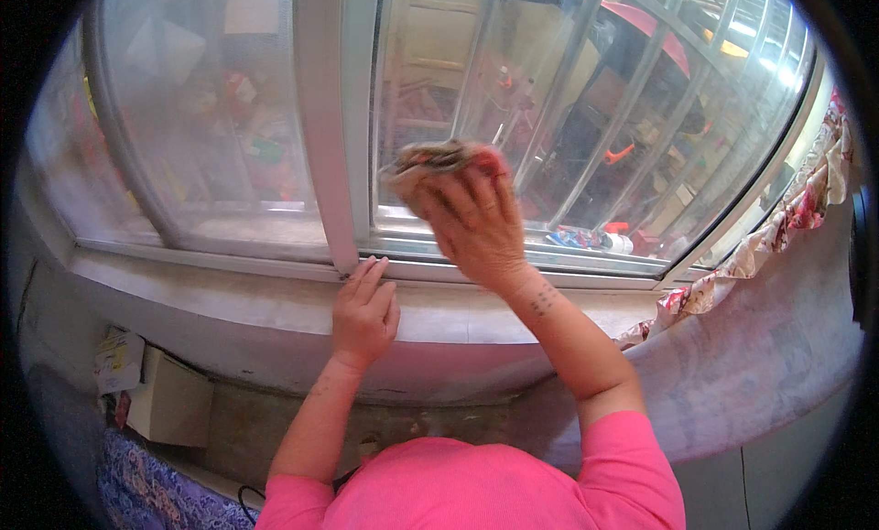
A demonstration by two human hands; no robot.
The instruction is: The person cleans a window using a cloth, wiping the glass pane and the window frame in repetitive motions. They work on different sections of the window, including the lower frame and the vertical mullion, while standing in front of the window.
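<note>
My right hand (477, 221) presses a crumpled cloth (439, 158) with brown and red patches against the window pane (419, 97), near its lower left part. The cloth is slightly blurred, and my fingers spread over it. Lower down, my left hand (364, 307) rests with its fingertips on the bottom of the window frame (329, 187), where the upright meets the lower rail. No object shows in that hand; its fingers lie close together but stretched out, with the thumb a little apart.
Metal bars (577, 118) stand behind the glass, with a white bottle (617, 243) at their foot. A pale sill (467, 310) runs below the frame. A floral curtain (755, 262) hangs at the right. At lower left are a cardboard box (175, 399) and purple patterned fabric (151, 482).
</note>
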